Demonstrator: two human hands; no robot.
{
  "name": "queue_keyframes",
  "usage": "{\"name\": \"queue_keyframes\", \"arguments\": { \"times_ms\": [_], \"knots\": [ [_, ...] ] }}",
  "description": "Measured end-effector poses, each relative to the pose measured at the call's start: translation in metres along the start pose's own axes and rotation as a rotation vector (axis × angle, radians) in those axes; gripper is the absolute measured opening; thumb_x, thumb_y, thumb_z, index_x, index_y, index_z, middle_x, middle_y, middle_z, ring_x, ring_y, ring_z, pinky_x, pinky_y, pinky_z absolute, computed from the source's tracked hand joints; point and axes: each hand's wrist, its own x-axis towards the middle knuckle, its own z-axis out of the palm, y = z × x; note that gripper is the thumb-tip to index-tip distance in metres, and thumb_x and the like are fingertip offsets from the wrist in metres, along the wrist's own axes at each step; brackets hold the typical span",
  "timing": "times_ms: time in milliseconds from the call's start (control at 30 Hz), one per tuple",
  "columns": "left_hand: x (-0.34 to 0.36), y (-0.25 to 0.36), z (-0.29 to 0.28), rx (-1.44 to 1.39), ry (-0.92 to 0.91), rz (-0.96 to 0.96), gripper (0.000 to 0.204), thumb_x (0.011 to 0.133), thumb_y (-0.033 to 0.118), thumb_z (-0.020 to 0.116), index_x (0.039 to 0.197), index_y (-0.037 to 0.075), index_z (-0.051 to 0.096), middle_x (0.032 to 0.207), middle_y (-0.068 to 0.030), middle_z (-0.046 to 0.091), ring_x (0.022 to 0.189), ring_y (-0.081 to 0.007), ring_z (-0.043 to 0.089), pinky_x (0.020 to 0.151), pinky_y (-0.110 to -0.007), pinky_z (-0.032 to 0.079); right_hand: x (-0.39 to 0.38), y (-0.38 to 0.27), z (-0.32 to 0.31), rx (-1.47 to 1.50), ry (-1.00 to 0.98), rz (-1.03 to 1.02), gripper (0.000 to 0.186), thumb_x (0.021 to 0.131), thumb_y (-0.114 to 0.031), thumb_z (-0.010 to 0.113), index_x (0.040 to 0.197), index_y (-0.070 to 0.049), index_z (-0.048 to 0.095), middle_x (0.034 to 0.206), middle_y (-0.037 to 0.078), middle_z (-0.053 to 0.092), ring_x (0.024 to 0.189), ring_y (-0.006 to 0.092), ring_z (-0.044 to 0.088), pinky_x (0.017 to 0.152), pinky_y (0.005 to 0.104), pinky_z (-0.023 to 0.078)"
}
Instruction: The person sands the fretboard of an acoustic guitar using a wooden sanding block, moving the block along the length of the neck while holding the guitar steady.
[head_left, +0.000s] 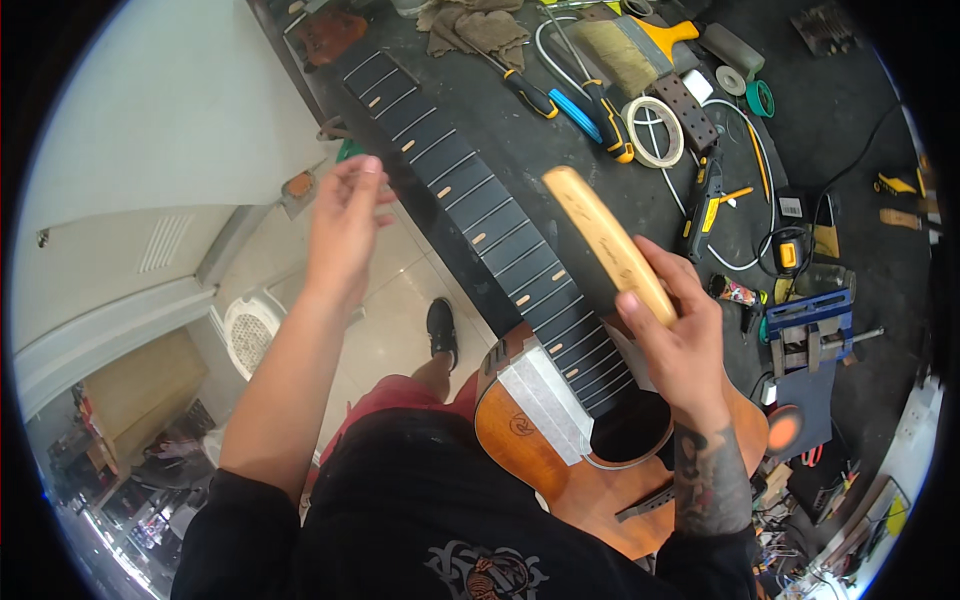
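Observation:
A long pale wooden bar with a rounded end is gripped in my right hand, raised over the upper end of a guitar's body; its underside is hidden. My left hand hangs in the air left of the neck, fingers loosely curled and apart, with nothing seen in it. Below both hands lies an acoustic guitar with an orange-brown body. Its dark fretboard has metal frets and light inlays, and no strings show on it. White masking tape covers the top beside the fretboard's end.
The dark workbench carries screwdrivers, a wide brush, a tape roll, a utility knife, a white cable and a blue clamp-like tool. A brown cloth lies at the far edge. Tiled floor shows left of the bench.

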Motion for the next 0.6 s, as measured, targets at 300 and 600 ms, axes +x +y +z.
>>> {"name": "queue_keyframes", "arguments": {
  "times_ms": [300, 600],
  "knots": [
    [0.017, 0.012, 0.021, -0.304, -0.129, -0.134, 0.059, 0.105, 0.053, 0.056, 0.135, 0.003, 0.050, 0.117, -0.0072, 0.058, 0.102, -0.0191, 0.060, 0.088, -0.038, 0.050, 0.021, 0.007, 0.032, 0.287, -0.064, 0.131, 0.054, 0.101, -0.012, 0.068, 0.147, 0.007, 0.048, 0.129, 0.013, 0.064, 0.110, 0.0130, 0.062, 0.092, 0.0248, 0.051],
    [0.019, 0.009, 0.031, -0.344, -0.188, -0.094, 0.043, 0.106, 0.044, 0.058, 0.120, 0.003, 0.059, 0.106, -0.0052, 0.068, 0.089, -0.0144, 0.066, 0.076, -0.032, 0.053, 0.021, 0.001, 0.034, 0.186, -0.184, 0.151, 0.058, 0.101, -0.011, 0.067, 0.152, 0.006, 0.044, 0.132, 0.012, 0.064, 0.108, 0.0113, 0.061, 0.094, 0.0245, 0.049]
  ]
}}
